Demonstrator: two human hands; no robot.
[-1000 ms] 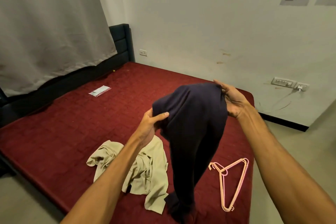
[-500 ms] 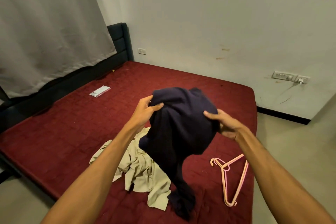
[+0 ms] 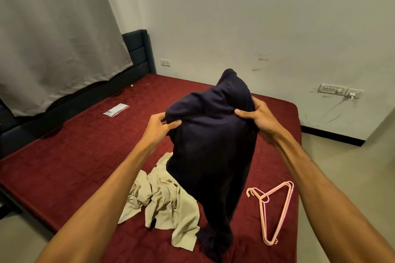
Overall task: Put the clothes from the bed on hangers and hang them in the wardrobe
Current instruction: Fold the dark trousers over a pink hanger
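A dark navy garment [image 3: 211,149] hangs bunched in front of me over the red bed [image 3: 70,160], its lower end trailing onto the mattress. My left hand [image 3: 160,126] pinches its upper left edge between thumb and fingers. My right hand [image 3: 256,117] grips the upper right edge, thumb on the front. A crumpled beige garment [image 3: 164,205] lies on the bed below my left forearm. Pink plastic hangers [image 3: 273,211], stacked together, lie on the mattress near its right edge. No wardrobe is in view.
A small clear plastic packet [image 3: 116,110] lies farther back on the mattress. A grey curtain [image 3: 53,34] hangs over the dark headboard [image 3: 136,49] at left. A wall socket with a plugged cable [image 3: 350,94] sits on the right wall. Bare floor [image 3: 342,173] runs along the bed's right side.
Both hands have shifted their hold along the navy garment's top edge; the right hand rose from lower front to the upper right, and a fold now sticks up above the hands.
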